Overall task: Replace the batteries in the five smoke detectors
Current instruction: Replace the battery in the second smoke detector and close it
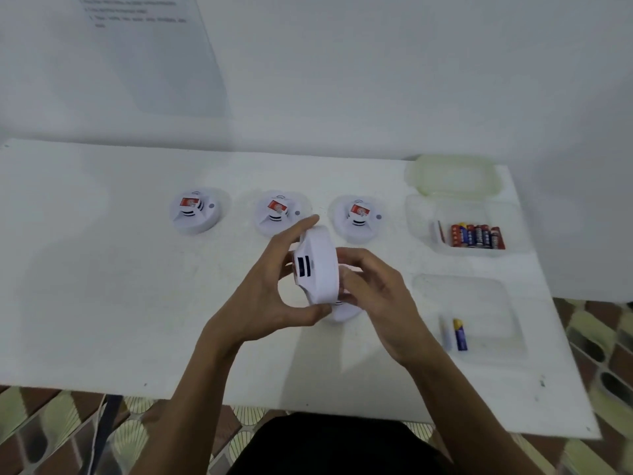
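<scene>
I hold a white round smoke detector (317, 265) on edge above the middle of the white table (102, 286). My left hand (274, 289) grips its left side, fingers over the top rim and thumb under it. My right hand (373, 293) grips its right side. Partly hidden beneath the hands lies another white detector part (344, 311). Three detectors stand in a row behind: left (196, 210), middle (279, 212), right (358, 217), each with a red label. Several red and blue batteries (478, 236) lie in a clear tray (421, 214). One blue battery (460, 334) lies in a nearer clear tray (496, 296).
A clear lid or container (452, 176) sits at the table's back right corner. A printed sheet (147, 46) hangs on the white wall behind. Patterned floor tiles (603, 337) show past the table's right and front edges.
</scene>
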